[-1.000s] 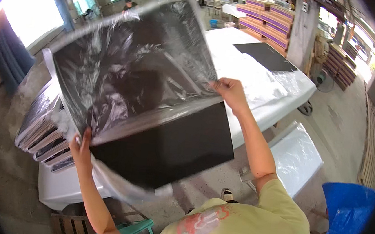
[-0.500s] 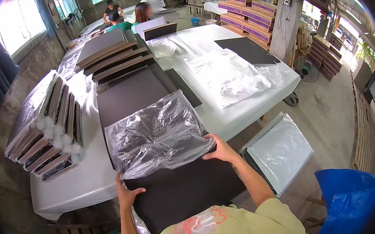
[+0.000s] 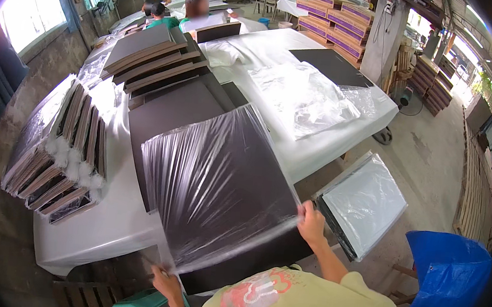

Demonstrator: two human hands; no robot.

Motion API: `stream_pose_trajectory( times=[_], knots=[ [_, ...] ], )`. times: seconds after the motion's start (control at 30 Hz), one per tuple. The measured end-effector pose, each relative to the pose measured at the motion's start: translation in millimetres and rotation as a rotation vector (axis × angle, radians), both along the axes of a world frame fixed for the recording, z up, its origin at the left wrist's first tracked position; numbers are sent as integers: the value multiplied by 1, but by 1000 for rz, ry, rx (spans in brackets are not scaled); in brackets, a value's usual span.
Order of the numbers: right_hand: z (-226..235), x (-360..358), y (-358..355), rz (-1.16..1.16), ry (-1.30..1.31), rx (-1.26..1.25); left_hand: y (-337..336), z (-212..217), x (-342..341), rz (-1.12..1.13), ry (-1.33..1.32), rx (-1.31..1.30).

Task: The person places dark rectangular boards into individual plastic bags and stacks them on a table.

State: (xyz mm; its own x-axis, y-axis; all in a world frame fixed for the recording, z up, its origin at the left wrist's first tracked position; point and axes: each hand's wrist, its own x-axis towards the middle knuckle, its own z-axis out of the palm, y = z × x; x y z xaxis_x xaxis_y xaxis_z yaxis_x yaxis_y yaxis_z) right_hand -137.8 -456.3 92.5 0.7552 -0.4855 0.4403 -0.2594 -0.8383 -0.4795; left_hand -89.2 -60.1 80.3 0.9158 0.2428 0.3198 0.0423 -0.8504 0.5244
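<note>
A large black board lies in front of me, its near end bare and close to my body. Clear plastic wrap, perhaps a bag, covers most of the board and is stretched into tight creases. My right hand is closed on the plastic's near right corner. At the near left corner, my left hand, slightly blurred, grips the plastic too. More dark boards lie flat on the white-covered table beyond the wrapped one.
Wrapped boards stand stacked at the left. Brown-edged boards are piled farther back. Loose clear plastic lies on the table's right side. A wrapped pale stack, blue tarp and green stool are nearby. People sit at the far end.
Both hands have moved toward me, drawing the plastic down over more of the black board. Its bunched folds are now stretched nearly flat. My fingers have closed on the plastic's edge.
</note>
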Motion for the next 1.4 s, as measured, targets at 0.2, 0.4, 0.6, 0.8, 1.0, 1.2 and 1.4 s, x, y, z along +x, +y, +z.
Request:
stream_pose_trajectory(
  times=[0.2, 0.4, 0.6, 0.8, 1.0, 1.2, 1.4],
  knots=[
    [-19, -56, 27, -94, 42, 214, -4, -26, -54, 33, -33, -277],
    [-34, -85, 43, -250, -128, 454, -10, -68, -82, 83, -36, -517],
    [-51, -100, 40, -454, -132, 671, -76, 8, -38, -26, -278, -517],
    [-86, -152, 16, -698, -477, 690, -157, 81, -1, -922, -806, -317],
    [-49, -188, 6, -925, -480, 794, -287, 167, 3, -1873, -903, -278],
    [-95, -234, 2, -1000, -872, 836, -403, 192, -65, -2274, -829, -502],
    [-118, -268, -71, -1387, -730, 491, -485, 137, -50, -1991, -127, -388]
  ],
)
